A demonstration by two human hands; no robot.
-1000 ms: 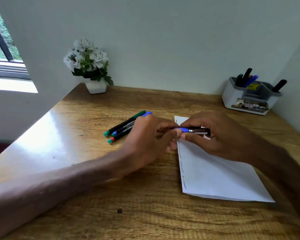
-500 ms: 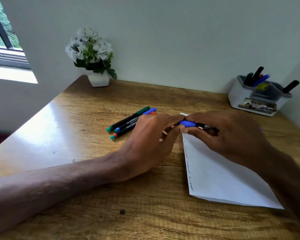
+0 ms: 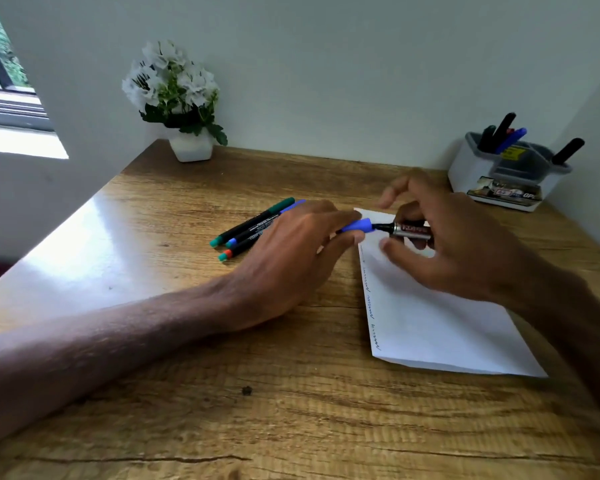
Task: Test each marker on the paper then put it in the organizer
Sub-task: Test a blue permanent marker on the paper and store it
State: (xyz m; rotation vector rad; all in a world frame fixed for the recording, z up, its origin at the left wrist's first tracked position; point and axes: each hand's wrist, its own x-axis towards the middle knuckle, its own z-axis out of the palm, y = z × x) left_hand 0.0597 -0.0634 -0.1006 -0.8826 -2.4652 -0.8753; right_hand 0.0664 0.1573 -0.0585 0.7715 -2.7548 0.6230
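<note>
The left hand point(image 3: 291, 258) pinches the blue cap point(image 3: 357, 226). Just right of it, the marker point(image 3: 411, 231) lies roughly level above the paper point(image 3: 430, 323), its long axis left-right and its nib pointing left at the cap's mouth. The right hand point(image 3: 465, 247) grips its barrel.

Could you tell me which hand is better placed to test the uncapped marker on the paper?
The right hand: its grip is on the marker, whose bare tip hangs over the top corner of the paper. The left hand holds only the blue cap.
</note>
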